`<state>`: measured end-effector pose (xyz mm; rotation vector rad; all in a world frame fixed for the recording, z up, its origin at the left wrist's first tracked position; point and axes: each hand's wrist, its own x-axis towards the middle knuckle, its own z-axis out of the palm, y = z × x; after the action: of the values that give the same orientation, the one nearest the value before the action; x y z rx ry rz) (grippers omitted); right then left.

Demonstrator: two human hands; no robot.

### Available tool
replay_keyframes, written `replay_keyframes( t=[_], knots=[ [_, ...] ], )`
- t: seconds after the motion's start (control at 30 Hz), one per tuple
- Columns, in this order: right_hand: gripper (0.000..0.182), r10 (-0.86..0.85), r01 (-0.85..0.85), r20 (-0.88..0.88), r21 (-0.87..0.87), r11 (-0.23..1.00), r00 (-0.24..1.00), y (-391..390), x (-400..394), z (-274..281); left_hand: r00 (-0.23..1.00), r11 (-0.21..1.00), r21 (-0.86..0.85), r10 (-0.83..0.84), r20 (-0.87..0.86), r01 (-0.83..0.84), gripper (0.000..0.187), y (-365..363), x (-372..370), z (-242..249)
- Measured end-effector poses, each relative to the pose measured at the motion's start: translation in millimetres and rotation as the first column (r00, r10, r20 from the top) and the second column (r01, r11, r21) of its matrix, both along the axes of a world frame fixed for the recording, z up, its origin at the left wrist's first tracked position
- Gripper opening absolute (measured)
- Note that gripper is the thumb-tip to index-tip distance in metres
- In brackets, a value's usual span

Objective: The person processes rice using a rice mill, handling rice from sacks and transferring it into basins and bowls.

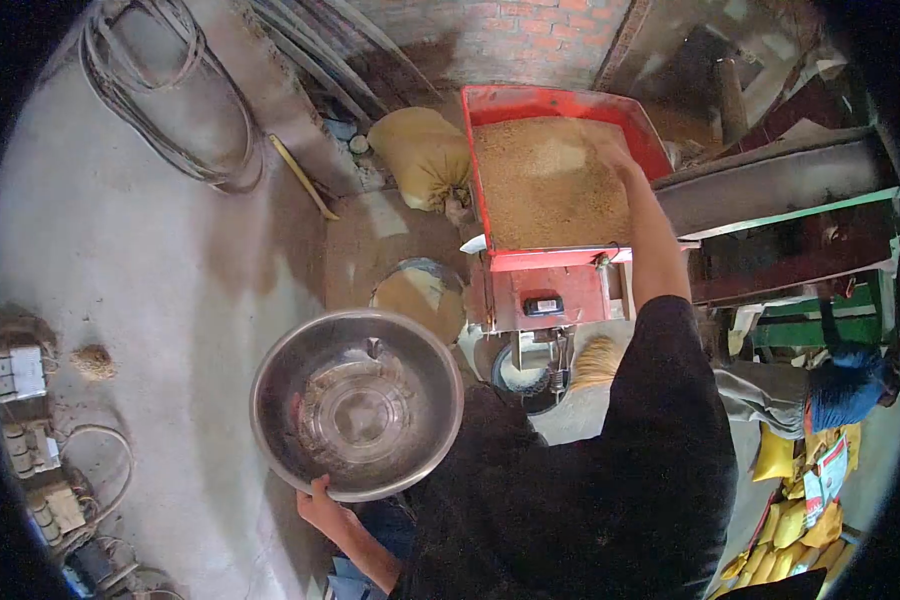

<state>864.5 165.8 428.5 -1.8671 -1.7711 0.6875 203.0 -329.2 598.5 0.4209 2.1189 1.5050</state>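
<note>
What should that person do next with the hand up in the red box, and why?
Maybe sweep the right hand gently across the grain to level it. That hand is at the grain in the red box, while the left hand is busy gripping the metal bowl by its rim.

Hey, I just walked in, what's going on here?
A person's left hand grips the rim of a wide metal bowl, with no heap of material visible inside it. The right hand reaches into a red hopper, at the surface of the tan grainy material filling much of it; its fingers are hard to make out. Off to the right, another person in a blue top is near some yellow sacks.
</note>
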Motion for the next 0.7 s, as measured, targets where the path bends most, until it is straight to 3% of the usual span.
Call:
replay_keyframes(
  t=[0.03,0.07,0.1,0.13,0.2,0.23,0.3,0.33,0.4,0.43,0.5,0.63,0.7],
  knots=[
    [0.062,0.006,-0.006,-0.002,-0.002,1.0,1.0,-1,14,-37,1.0,1.0,0.011,0.005,-0.006,-0.005,0.03,-2,0,-1],
    [0.062,-0.031,0.05,0.105,-0.188,0.981,0.994,-3,25,-68,1.0,1.0,0.01,0.011,-0.007,-0.011,0.03,-3,1,0],
    [0.063,-0.048,0.126,0.217,-0.361,0.924,0.975,-3,29,-82,0.999,0.999,0.02,0.03,0.023,-0.031,0.031,-3,2,1],
    [0.063,-0.046,0.124,0.215,-0.363,0.923,0.975,-11,16,-74,0.998,0.998,0.029,0.046,0.051,-0.048,0.031,-4,2,2],
    [0.044,0.035,-0.067,-0.113,-0.294,0.953,0.993,-35,-21,-48,0.997,0.997,0.021,0.072,0.035,-0.073,0.028,-5,-3,-3],
    [0.044,0.033,-0.065,-0.112,-0.301,0.951,0.993,-51,-44,-18,0.995,0.995,0.009,0.099,0.024,-0.099,0.025,-8,-2,-4],
    [0.06,-0.123,0.016,-0.083,-0.764,0.645,0.989,-78,-100,61,0.995,0.995,0.017,0.096,0.036,-0.097,0.023,-5,3,2],
    [0.06,-0.122,0.015,-0.084,-0.759,0.65,0.989,-80,-101,61,0.994,0.994,0.035,0.103,0.046,-0.105,0.021,-1,5,3],
    [0.072,0.095,-0.006,0.097,-0.67,0.743,0.991,-83,-104,57,0.994,0.994,0.018,0.106,0.021,-0.107,0.02,-12,-13,-17],
    [0.072,0.097,-0.007,0.097,-0.668,0.744,0.991,-91,-111,66,0.994,0.994,-0.007,0.105,-0.001,-0.105,0.019,-14,-15,-20],
    [0.083,-0.041,-0.084,-0.137,-0.789,0.608,0.99,-105,-122,85,0.997,0.997,-0.009,0.075,0.03,-0.075,0.024,-12,-12,-16],
    [0.088,-0.003,-0.187,-0.232,-0.791,0.582,0.973,-100,-122,82,1.0,0.999,-0.039,0.023,0.019,-0.023,0.029,3,1,-5],
    [0.093,-0.183,-0.216,-0.407,-0.755,0.619,0.895,-96,-121,88,0.999,1.0,-0.019,0.018,0.033,-0.017,0.028,7,4,-3]
  ],
)
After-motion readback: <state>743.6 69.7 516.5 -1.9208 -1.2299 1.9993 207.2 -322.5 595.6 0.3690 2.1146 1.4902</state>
